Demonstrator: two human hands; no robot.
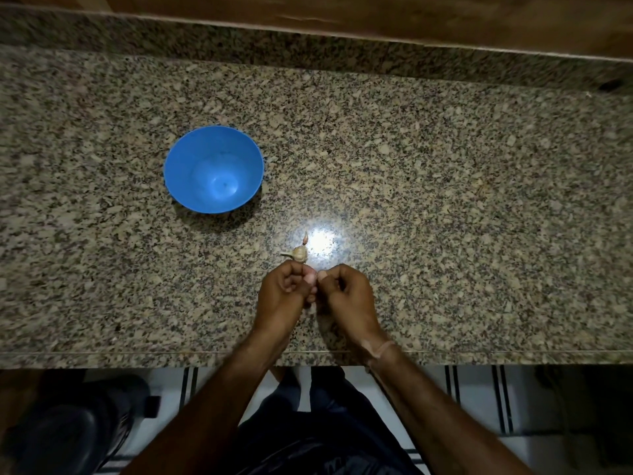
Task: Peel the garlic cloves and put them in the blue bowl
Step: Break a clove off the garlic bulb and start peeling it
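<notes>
Nearest the person, the two hands meet knuckle to knuckle over the counter point(445, 200), on the near right of the blue bowl point(191, 145). Both the left hand point(282, 294) and the right hand point(347, 294) have their fingers curled in, with the thumb tips pressed close together. They look set to pinch something small, but whether a clove sits between them is hidden, so I cannot tell.

Just beyond the fingertips, still on the near right of the bowl, the garlic point(299, 254) lies on the counter, apart from both hands. Its long axis runs roughly side to side, with the thin stalk end pointing towards the bowl's side. A small scrap point(306, 238), clove or skin, lies just past it, a little closer to the bowl, and stands more end-on to the person.

Farther off, the bowl stands upright and well apart from the garlic, with nothing to be seen inside it, so the task seems to be at its start. The bowl lies ahead and to the left of the hands. The left hand is the nearer one, and I would judge it better placed to drop a clove in.
</notes>
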